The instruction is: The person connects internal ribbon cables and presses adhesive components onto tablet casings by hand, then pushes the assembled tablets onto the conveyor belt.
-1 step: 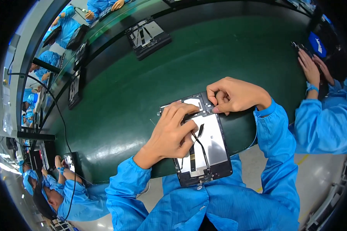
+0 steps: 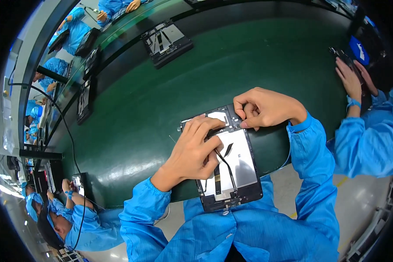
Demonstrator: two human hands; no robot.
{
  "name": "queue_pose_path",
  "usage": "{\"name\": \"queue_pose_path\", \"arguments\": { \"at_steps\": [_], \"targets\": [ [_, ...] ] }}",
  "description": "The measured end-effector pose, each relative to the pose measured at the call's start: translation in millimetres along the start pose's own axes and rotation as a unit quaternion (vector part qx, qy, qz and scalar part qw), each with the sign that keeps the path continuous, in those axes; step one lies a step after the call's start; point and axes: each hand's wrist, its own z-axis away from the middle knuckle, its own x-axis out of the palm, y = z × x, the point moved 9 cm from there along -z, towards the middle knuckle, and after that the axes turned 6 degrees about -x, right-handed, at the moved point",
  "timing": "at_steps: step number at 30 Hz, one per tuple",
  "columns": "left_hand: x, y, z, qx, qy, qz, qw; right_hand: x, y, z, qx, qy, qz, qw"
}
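An opened tablet (image 2: 249, 174), with its silvery inner plate, black ribbon cables and dark frame showing, lies tilted at the near edge of the bench, its lower end reaching over my lap. Across its upper left part lies my left hand (image 2: 193, 146), fingers bent and tips pressed on the tablet, holding it. A thin pale line sticks out left of this hand; what it is I cannot tell. At the upper right corner my right hand (image 2: 266, 109) is closed, thumb and forefinger pinched against the tablet. Whatever sits between those fingertips is too small to make out.
Green matting covers the bench (image 2: 131, 139). Another opened tablet (image 2: 166, 41) stands at the back, and more dark devices (image 2: 85, 100) line the left rail. A co-worker's hands (image 2: 349, 78) handle a dark device at the right. A black cable (image 2: 65, 120) hangs at the left.
My hands and the tablet stay as they were. At the right, the co-worker's hands have shifted slightly, and more of the dark device by them shows.
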Motion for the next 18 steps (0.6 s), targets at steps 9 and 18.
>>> {"name": "queue_pose_path", "arguments": {
  "at_steps": [9,18],
  "targets": [
    [-6.4,11.4,-3.1,0.0,-0.008,0.098,0.995,-1.1,2.4,3.8,-0.007,-0.004,0.005,1.0],
    [16.3,28.7,-2.0,0.056,-0.058,-0.055,0.995,2.3,6.6,5.0,0.005,-0.003,-0.016,1.0]
  ]
}}
